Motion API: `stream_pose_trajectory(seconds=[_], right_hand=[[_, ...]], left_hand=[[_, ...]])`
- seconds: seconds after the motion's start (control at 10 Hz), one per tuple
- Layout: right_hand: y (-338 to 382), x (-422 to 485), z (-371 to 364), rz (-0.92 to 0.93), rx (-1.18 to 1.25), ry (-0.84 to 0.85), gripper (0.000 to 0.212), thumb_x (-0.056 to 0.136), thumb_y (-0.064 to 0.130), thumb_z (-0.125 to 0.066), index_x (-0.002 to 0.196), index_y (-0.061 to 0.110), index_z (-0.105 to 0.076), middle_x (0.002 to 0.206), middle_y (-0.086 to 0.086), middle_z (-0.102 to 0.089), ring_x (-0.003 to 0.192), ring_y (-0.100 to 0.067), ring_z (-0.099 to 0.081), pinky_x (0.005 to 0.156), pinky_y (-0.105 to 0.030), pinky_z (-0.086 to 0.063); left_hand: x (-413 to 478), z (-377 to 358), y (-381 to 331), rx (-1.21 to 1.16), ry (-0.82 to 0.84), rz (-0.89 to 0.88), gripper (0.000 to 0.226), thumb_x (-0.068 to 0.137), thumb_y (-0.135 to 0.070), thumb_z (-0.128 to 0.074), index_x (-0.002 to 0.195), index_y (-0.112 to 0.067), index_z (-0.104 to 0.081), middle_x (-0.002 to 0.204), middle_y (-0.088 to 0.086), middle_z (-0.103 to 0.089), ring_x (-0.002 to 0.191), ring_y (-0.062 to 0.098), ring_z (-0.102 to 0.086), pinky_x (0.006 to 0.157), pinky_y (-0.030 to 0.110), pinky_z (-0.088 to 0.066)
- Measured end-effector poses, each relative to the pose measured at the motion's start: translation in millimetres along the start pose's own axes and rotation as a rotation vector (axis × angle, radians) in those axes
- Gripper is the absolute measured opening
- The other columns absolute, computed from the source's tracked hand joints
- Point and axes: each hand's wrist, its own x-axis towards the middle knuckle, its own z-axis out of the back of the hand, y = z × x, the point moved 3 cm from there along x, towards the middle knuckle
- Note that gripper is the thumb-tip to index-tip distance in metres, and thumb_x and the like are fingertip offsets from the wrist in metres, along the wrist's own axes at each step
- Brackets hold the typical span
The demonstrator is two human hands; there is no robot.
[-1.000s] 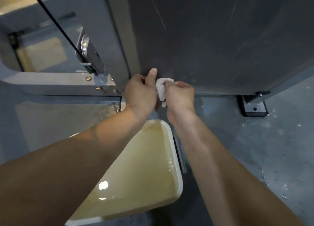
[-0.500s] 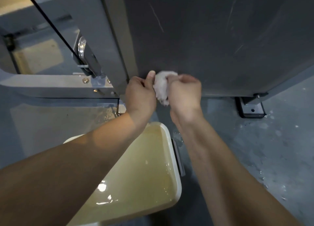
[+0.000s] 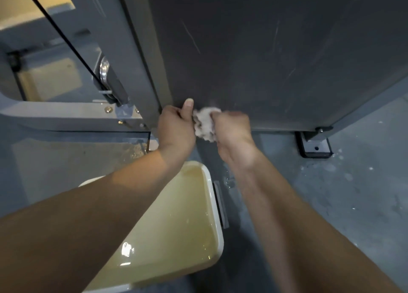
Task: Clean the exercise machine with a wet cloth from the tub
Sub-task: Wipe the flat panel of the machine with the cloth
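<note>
A bunched white wet cloth sits between my two hands, low against the dark panel of the exercise machine. My left hand grips its left end with the thumb pointing up. My right hand is curled round its right end. A white tub of yellowish water stands on the floor right below my forearms; my left arm hides much of it.
The machine's grey upright post and horizontal base bar stand to the left, with a black cable running diagonally. A bolted foot bracket sits at the panel's lower right. Grey floor with wet spots lies to the right.
More of the cloth shows between my hands than a second ago. Both hands stay at the panel's lower edge, gripping the cloth throughout.
</note>
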Motion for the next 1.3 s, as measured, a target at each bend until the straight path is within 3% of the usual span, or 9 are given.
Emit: stream_pose_trajectory(seconds=[0.1, 0.3, 0.6, 0.7, 0.8, 1.0, 1.1, 1.2, 1.3], right_hand=[[-21, 11, 25, -0.133, -0.072, -0.02, 0.024, 0.094, 0.009, -0.064, 0.073, 0.016, -0.054, 0.069, 0.0, -0.055, 0.051, -0.012, -0.052, 0.046, -0.019, -0.045], [21, -19, 19, 0.176, 0.132, -0.181, 0.024, 0.092, 0.004, -0.059, 0.07, 0.011, -0.053, 0.062, -0.007, -0.045, 0.056, -0.016, -0.039, 0.045, -0.02, -0.03], [65, -64, 1, 0.322, -0.023, -0.063, 0.026, 0.094, 0.021, -0.066, 0.07, 0.01, -0.063, 0.064, -0.005, -0.064, 0.061, -0.022, -0.059, 0.059, -0.03, -0.047], [105, -81, -21, 0.398, 0.013, -0.039, 0.038, 0.092, 0.021, -0.067, 0.057, 0.014, -0.056, 0.05, 0.004, -0.055, 0.054, -0.022, -0.053, 0.057, -0.031, -0.044], [116, -87, -33, 0.361, 0.042, -0.053, 0.041, 0.093, 0.023, -0.068, 0.055, 0.018, -0.051, 0.051, 0.006, -0.05, 0.055, -0.02, -0.048, 0.059, -0.032, -0.044], [100, -80, -24, 0.201, 0.068, -0.039, 0.033, 0.092, 0.014, -0.063, 0.062, 0.018, -0.05, 0.061, 0.002, -0.052, 0.063, -0.024, -0.049, 0.055, -0.026, -0.041], [103, -80, -12, 0.322, -0.05, -0.001, 0.03, 0.093, 0.025, -0.066, 0.065, 0.017, -0.058, 0.061, 0.003, -0.059, 0.061, -0.019, -0.057, 0.059, -0.028, -0.05], [71, -69, 28, 0.12, -0.221, 0.047, 0.027, 0.095, 0.022, -0.062, 0.069, 0.021, -0.057, 0.071, -0.001, -0.061, 0.074, -0.024, -0.062, 0.078, -0.039, -0.059], [53, -62, 65, 0.008, -0.208, 0.135, 0.027, 0.097, 0.015, -0.061, 0.07, 0.014, -0.064, 0.071, -0.009, -0.065, 0.068, -0.026, -0.062, 0.073, -0.04, -0.057]], left_hand=[[-8, 6, -5, 0.071, -0.005, -0.003, 0.051, 0.104, -0.051, -0.048, 0.095, -0.002, -0.06, 0.086, 0.01, -0.062, 0.082, 0.029, -0.057, 0.068, 0.03, -0.033], [-15, 11, -16, 0.047, 0.02, 0.062, 0.051, 0.103, -0.052, -0.049, 0.097, -0.003, -0.061, 0.084, 0.006, -0.062, 0.078, 0.027, -0.058, 0.065, 0.031, -0.037], [-36, 33, -42, -0.125, -0.011, 0.127, 0.013, 0.098, -0.015, -0.047, 0.092, -0.007, -0.055, 0.08, 0.009, -0.058, 0.071, 0.023, -0.053, 0.058, 0.028, -0.04], [-41, 48, -46, -0.158, 0.014, 0.17, 0.022, 0.101, -0.023, -0.046, 0.111, -0.009, -0.06, 0.106, 0.016, -0.066, 0.097, 0.034, -0.065, 0.089, 0.046, -0.057], [-44, 63, -42, -0.173, 0.009, 0.17, 0.035, 0.096, -0.029, -0.048, 0.121, -0.008, -0.06, 0.115, 0.018, -0.067, 0.107, 0.039, -0.066, 0.094, 0.054, -0.056], [-55, 82, -54, -0.224, -0.01, 0.25, 0.019, 0.093, -0.008, -0.042, 0.099, -0.022, -0.054, 0.107, 0.015, -0.067, 0.091, 0.034, -0.062, 0.073, 0.037, -0.053], [-57, 83, -68, -0.198, 0.034, 0.191, 0.022, 0.085, -0.019, -0.045, 0.102, -0.023, -0.059, 0.104, 0.012, -0.07, 0.102, 0.038, -0.067, 0.092, 0.05, -0.057], [-63, 76, -91, -0.178, 0.139, 0.181, 0.016, 0.101, -0.019, -0.047, 0.109, -0.019, -0.061, 0.102, 0.01, -0.068, 0.09, 0.031, -0.069, 0.073, 0.041, -0.061], [-78, 55, -114, -0.122, 0.45, 0.232, 0.015, 0.105, -0.021, -0.049, 0.113, -0.017, -0.061, 0.101, 0.008, -0.068, 0.088, 0.023, -0.068, 0.082, 0.042, -0.06]])
